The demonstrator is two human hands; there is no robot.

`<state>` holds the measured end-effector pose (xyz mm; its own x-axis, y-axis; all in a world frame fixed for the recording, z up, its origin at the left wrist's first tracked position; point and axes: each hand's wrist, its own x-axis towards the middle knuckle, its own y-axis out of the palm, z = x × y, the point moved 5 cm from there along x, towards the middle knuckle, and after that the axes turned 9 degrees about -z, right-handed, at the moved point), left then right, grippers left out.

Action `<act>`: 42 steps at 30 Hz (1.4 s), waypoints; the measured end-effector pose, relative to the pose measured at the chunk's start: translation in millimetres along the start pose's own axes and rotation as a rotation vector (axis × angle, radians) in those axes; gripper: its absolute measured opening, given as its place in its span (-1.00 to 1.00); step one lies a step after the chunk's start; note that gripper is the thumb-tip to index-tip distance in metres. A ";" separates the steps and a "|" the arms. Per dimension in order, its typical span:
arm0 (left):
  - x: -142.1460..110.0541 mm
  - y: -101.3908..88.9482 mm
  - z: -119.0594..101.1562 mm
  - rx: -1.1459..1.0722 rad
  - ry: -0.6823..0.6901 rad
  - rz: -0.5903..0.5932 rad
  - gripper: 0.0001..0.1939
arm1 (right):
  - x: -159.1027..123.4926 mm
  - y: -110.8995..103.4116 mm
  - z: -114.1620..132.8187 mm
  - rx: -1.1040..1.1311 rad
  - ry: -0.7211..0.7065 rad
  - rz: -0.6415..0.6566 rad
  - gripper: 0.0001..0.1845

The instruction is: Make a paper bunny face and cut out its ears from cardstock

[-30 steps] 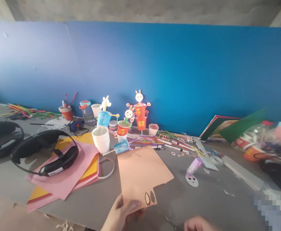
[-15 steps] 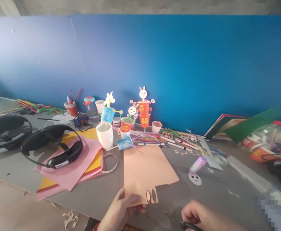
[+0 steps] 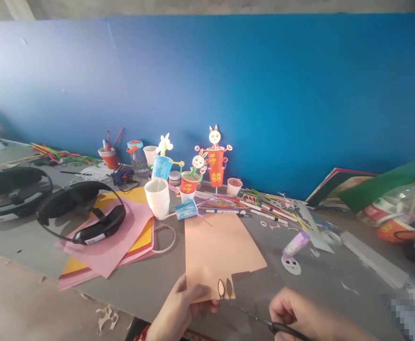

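My left hand (image 3: 179, 312) pinches the near edge of a peach paper sheet (image 3: 218, 248) lying on the grey table (image 3: 321, 289). Two small ear shapes (image 3: 225, 289) are drawn in black at the sheet's near corner. My right hand (image 3: 293, 315) is closed on a pair of scissors (image 3: 260, 319), whose thin blades point left toward the drawn ears and end just short of the paper.
Pink, yellow and red paper sheets (image 3: 115, 241) lie left with a black headset (image 3: 83, 215) on top; another headset (image 3: 10, 187) sits further left. A white cup stack (image 3: 157, 196), bunny cup crafts (image 3: 211, 163), markers (image 3: 257, 208), a glue stick (image 3: 296, 242) and a bunny face cutout (image 3: 292, 265) stand beyond. A blue wall (image 3: 264, 94) backs the table.
My right hand has come up into view with the scissors and moved toward the paper's near corner. The camera has shifted slightly, and my left hand keeps its hold on the sheet.
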<state>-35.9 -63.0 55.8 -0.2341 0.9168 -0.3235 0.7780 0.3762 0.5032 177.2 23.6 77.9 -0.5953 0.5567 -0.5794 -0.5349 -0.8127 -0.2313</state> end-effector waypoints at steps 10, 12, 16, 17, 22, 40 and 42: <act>4.0 -3.0 3.7 -0.004 0.015 0.025 -0.87 | 12.2 6.1 -0.4 0.045 0.098 0.045 -0.70; 4.5 -2.8 4.3 -0.009 0.016 0.036 -0.87 | 14.7 5.8 -2.4 0.030 0.103 0.057 -0.70; 4.1 -1.3 3.4 -0.004 0.018 0.049 -0.87 | 15.6 4.4 -4.3 0.002 0.098 0.055 -0.71; 4.1 -1.3 3.3 -0.002 0.014 0.044 -0.87 | 15.5 4.2 -4.8 0.000 0.103 0.053 -0.70; 4.8 -3.2 5.0 -0.009 0.005 0.015 -0.89 | 16.9 4.4 -6.7 0.010 0.088 0.057 -0.69; 6.5 -2.9 5.5 -0.020 -0.008 0.013 -0.90 | 32.2 -5.7 -23.9 -0.081 0.028 0.037 -0.65; 7.3 -4.3 6.9 -0.018 -0.003 0.011 -0.91 | 33.0 -6.5 -22.7 -0.098 0.025 0.028 -0.65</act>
<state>-36.9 -58.9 45.8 -0.2242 0.9205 -0.3201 0.7698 0.3687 0.5211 174.6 43.4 42.6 -0.5935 0.5302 -0.6055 -0.4562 -0.8414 -0.2896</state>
